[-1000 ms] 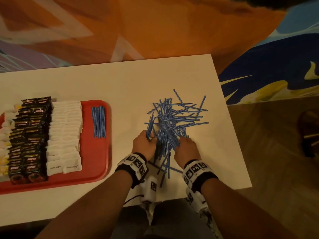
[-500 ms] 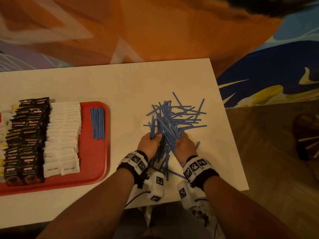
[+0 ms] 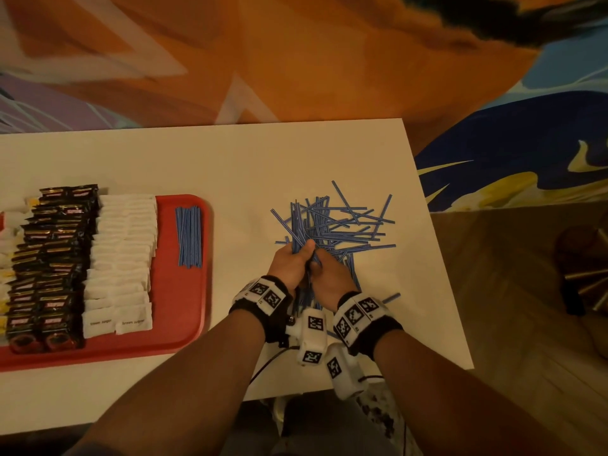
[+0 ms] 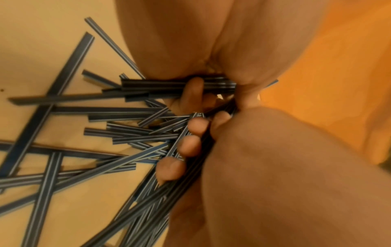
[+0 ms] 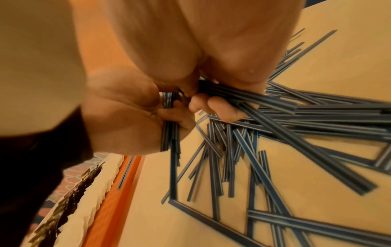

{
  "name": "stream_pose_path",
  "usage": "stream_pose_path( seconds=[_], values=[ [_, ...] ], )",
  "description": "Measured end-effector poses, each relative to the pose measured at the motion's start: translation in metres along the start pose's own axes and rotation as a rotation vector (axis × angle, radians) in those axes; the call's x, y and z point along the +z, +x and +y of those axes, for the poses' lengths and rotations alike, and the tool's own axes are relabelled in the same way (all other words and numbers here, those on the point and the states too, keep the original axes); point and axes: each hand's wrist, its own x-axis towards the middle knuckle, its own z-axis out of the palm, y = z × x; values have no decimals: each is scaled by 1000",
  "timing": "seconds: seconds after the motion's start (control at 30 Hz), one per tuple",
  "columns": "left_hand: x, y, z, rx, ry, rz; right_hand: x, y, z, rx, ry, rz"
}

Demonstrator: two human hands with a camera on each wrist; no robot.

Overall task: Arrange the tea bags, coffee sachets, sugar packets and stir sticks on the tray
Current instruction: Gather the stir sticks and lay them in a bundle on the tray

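A loose pile of blue stir sticks lies on the white table, right of centre. At the pile's near edge my left hand and right hand are pressed together, both gripping one bunch of sticks. In the left wrist view, curled fingers wrap that bunch. In the right wrist view, the bunch stands between both palms. The red tray at the left holds black coffee sachets, white sugar packets, tea bags at the far left and a neat row of stir sticks.
The table's right edge runs close to the pile, with wooden floor beyond it. One stray stick lies near my right wrist. Bare tabletop lies between the tray and the pile.
My two hands have closed in on each other from either side of the pile and now clasp a gathered bunch of sticks between them. The tray's contents are unchanged.
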Motion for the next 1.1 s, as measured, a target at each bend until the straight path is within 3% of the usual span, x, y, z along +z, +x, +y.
stream_pose_path(
  seconds=[0.27,0.53,0.67,0.8,0.87,1.0,1.1],
  values=[
    [-1,-3,9,-58,-148,57,-3,3,0,-3,24,-35],
    [-6,-3,18,-74,-317,151,-16,8,-3,143,306,-19],
    [-10,-7,22,-100,-449,82,-25,16,-9,154,273,106],
    [-14,-15,28,-111,-413,-69,-36,19,-38,160,638,44],
    [-15,-22,34,-84,-369,-130,-39,19,-56,119,701,12],
    [-20,-32,49,-5,-268,-158,-37,17,-83,25,515,25],
    [-29,-36,59,19,-220,-133,-40,12,-102,-100,241,85]
  ],
)
